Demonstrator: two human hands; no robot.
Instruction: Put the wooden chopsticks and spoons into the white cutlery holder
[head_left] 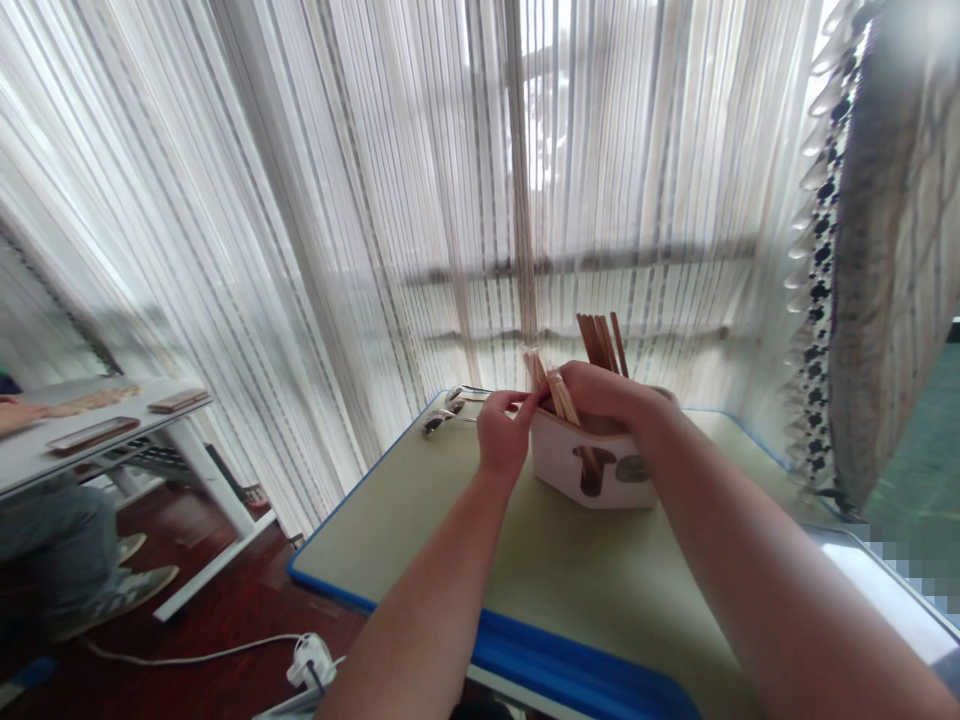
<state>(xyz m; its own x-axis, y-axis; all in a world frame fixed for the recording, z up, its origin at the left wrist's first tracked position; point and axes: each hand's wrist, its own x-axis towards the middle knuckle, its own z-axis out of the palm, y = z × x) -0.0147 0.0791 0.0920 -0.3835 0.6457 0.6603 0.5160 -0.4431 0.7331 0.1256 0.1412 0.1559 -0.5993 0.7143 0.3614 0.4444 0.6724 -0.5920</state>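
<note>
A white utensil holder with dark cutouts in its front stands on the table, with several brown chopsticks upright at its back. Pale chopsticks in clear wrappers lean at its left end. My left hand is closed beside that end, its thumb and fingers pinching the wrapped chopsticks near the rim. From the right, my right hand reaches over the holder, fingers curled around the wrapped chopsticks; its fingertips are partly hidden. Metal spoons lie left of my left hand.
The holder's table has a blue edge. Sheer curtains hang right behind it. At far left, another person's hand rests at a white table bearing wooden pieces. A power strip with a cable lies low at left.
</note>
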